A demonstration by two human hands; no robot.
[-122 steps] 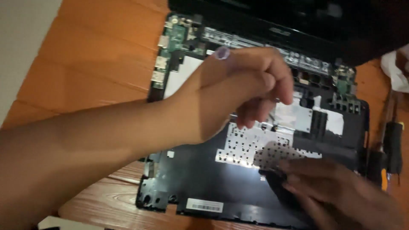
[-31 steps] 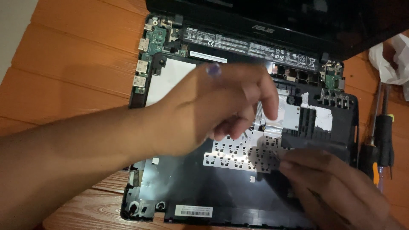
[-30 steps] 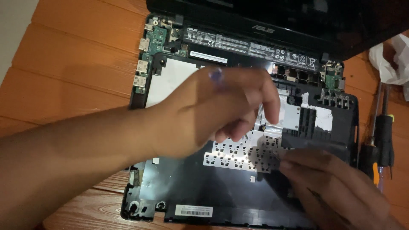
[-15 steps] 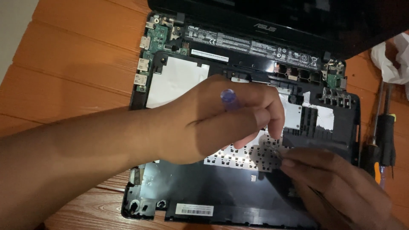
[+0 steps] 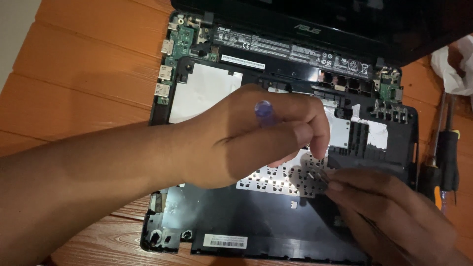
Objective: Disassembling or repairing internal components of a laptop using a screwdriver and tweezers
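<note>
An opened black laptop base (image 5: 246, 221) lies on the wooden table, its perforated metal plate (image 5: 268, 181) exposed in the middle. My left hand (image 5: 246, 143) hovers over that plate, shut on a small screwdriver whose purple handle cap (image 5: 263, 107) sticks up between thumb and fingers. A thin shiny tip (image 5: 315, 174) shows under the hand, touching the plate. My right hand (image 5: 389, 212) comes in from the lower right, its fingertips pinched at that tip. The hands hide most of the screwdriver's shaft.
A green circuit board (image 5: 178, 42) with ports runs along the laptop's upper left edge, beside a silver foil panel (image 5: 204, 91). The dark screen (image 5: 345, 15) lies flat behind. Two screwdrivers (image 5: 446, 157) and a white cloth (image 5: 456, 69) sit on the orange wooden table (image 5: 88, 74) at right.
My left hand has tipped over the plate, so the purple cap now shows mid-hand instead of at its top. My right hand stays pinched at the tip.
</note>
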